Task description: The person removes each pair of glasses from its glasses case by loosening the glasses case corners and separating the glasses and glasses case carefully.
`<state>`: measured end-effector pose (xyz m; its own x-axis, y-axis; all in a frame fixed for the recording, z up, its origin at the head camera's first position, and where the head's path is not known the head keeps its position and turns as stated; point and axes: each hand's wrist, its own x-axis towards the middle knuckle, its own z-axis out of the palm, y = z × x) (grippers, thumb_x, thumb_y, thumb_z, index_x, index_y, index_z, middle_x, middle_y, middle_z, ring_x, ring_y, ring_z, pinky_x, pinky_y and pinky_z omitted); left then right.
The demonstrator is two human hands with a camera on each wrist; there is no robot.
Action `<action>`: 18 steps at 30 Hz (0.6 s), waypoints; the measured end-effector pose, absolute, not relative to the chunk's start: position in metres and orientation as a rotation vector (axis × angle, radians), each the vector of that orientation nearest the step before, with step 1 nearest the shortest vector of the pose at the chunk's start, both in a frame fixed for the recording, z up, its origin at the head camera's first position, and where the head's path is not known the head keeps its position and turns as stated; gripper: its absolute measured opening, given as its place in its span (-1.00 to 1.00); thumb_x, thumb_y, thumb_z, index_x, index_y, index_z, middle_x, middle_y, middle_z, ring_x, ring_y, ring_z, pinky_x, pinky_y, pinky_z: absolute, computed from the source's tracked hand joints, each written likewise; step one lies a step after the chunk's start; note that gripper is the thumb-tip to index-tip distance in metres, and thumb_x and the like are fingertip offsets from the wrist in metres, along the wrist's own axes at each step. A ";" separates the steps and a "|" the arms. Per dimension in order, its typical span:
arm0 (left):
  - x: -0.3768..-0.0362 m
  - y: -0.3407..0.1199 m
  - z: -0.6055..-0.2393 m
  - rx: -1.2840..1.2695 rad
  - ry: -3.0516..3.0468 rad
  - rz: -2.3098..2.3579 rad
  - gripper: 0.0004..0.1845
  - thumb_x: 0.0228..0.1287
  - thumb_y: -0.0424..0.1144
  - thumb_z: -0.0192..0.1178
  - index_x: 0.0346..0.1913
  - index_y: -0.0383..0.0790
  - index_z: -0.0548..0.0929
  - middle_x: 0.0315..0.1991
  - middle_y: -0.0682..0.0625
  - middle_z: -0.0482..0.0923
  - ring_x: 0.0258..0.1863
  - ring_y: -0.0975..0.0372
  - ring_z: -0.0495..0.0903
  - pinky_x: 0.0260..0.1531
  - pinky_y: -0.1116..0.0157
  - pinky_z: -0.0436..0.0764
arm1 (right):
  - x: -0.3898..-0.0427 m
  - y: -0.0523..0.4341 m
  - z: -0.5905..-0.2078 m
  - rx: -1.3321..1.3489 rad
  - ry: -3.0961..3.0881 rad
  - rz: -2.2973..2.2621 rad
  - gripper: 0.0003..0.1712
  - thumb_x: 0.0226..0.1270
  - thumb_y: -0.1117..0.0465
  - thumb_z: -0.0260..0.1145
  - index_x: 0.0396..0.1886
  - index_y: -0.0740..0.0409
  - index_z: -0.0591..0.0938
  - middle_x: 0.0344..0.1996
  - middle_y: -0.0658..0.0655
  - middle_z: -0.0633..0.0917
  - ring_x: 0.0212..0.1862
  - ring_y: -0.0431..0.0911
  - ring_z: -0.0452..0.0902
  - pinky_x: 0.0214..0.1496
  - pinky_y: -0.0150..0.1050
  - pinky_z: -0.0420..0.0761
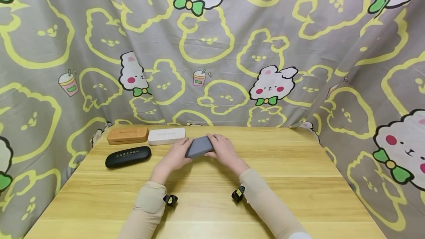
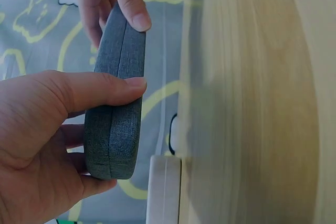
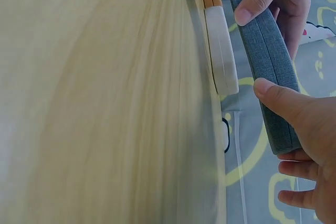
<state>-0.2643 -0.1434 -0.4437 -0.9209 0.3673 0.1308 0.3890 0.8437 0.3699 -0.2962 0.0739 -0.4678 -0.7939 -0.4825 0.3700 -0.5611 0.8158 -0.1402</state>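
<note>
Wooden table (image 1: 272,180), 2 hands on a grey case (image 1: 199,146).
Left hand (image 1: 176,156) and right hand (image 1: 225,150) pinch its ends; 3 cases lie far left.

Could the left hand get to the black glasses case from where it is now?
Probably yes, once freed. The left hand now grips the grey case together with the right hand. The black glasses case lies on its side, with bare table between them.

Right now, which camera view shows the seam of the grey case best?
The left wrist view: the grey case is close and edge-on, seam running along its whole length. The right wrist view shows the same edge, partly covered by a thumb. The head view shows only its top.
</note>
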 end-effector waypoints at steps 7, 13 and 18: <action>-0.269 -0.130 -0.446 -0.677 -2.902 -0.643 -0.15 0.02 -0.31 0.47 0.41 -0.28 0.33 0.37 -0.30 0.34 0.38 -0.17 0.30 0.40 -0.08 0.28 | -0.291 0.090 -0.467 0.762 -2.660 0.411 -0.11 0.10 -0.15 0.44 0.37 0.14 0.39 0.14 0.29 0.58 0.21 0.17 0.50 0.18 0.15 0.52; -0.273 -0.117 -0.449 -0.703 -2.887 -0.644 -0.16 0.01 -0.30 0.48 0.41 -0.24 0.35 0.37 -0.26 0.36 0.38 -0.12 0.32 0.41 -0.05 0.28 | -0.288 0.103 -0.464 0.734 -2.677 0.450 -0.10 0.10 -0.13 0.45 0.38 0.14 0.38 0.16 0.30 0.56 0.24 0.18 0.47 0.22 0.17 0.47; -0.275 -0.106 -0.445 -0.732 -2.877 -0.638 -0.17 0.00 -0.29 0.48 0.39 -0.23 0.37 0.37 -0.28 0.35 0.39 -0.15 0.30 0.41 -0.05 0.27 | -0.287 0.115 -0.464 0.701 -2.690 0.452 -0.09 0.09 -0.14 0.45 0.39 0.11 0.37 0.18 0.31 0.54 0.25 0.19 0.45 0.24 0.19 0.45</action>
<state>-0.2748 -0.1060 -0.4455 -0.8786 0.4336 0.2003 0.4776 0.7959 0.3720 -0.2870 0.1147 -0.4638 -0.8268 -0.4120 0.3831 -0.5145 0.8292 -0.2187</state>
